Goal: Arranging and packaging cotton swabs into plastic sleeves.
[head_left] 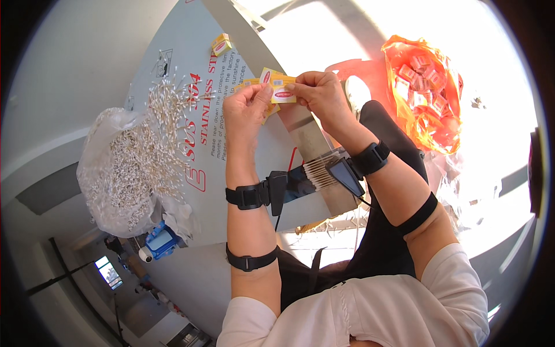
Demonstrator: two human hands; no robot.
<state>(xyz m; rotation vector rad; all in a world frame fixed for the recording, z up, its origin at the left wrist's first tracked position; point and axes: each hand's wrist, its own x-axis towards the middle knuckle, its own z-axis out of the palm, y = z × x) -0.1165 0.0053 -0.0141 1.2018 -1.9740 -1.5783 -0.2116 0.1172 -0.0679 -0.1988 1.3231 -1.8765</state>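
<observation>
Both hands' fingers [261, 92] pinching one small yellow packet [278, 85], its lower edge hidden behind them.

Small yellow packet [277, 85] held up; orange bag [425, 87] right.

Small yellow packet [277, 84] with red-and-white label, held flat and facing up between fingertips of both hands above the grey bench; one end pinched on each side, raised off the surface.
</observation>
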